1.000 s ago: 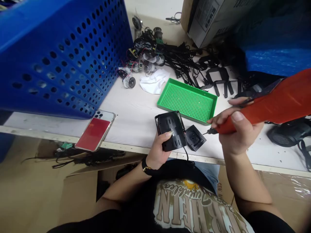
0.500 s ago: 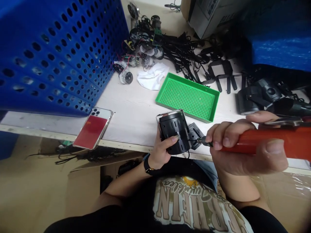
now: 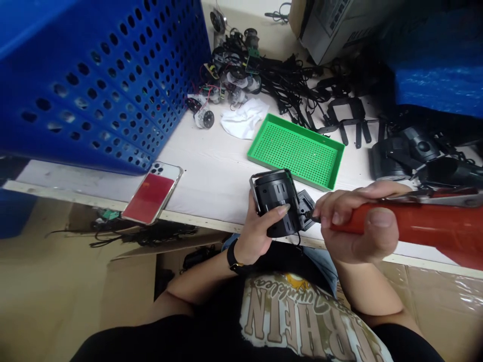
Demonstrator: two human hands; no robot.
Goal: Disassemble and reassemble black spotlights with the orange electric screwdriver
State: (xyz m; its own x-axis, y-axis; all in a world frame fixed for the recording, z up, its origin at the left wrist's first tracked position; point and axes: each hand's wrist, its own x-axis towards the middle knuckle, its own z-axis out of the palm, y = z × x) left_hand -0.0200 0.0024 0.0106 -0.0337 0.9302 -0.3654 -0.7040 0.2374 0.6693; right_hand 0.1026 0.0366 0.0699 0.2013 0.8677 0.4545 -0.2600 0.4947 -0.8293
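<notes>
A black cylindrical housing [image 3: 277, 196] with slots and a bracket rests in my left hand [image 3: 257, 232], its thumb pressed across the side. My right hand [image 3: 349, 221] is wrapped round a red-orange power screwdriver [image 3: 422, 226] with a metal lever on top. The tool's dark tip points left and meets the right side of the housing; the exact contact point is too small to make out. Beside the housing, partly behind the tip, lies a black square part [image 3: 306, 201] at the table edge.
A green perforated tray [image 3: 298, 151] sits just beyond the housing. At the left are a blue crate [image 3: 113, 85] and a phone [image 3: 153, 193]. A white cloth [image 3: 244, 118], tangled black cables [image 3: 290, 80] and black lamp parts [image 3: 390, 156] lie farther back.
The view has shifted slightly. The screwdriver and my right hand have moved left, bringing the tip closer against the housing. My left hand keeps its hold.
</notes>
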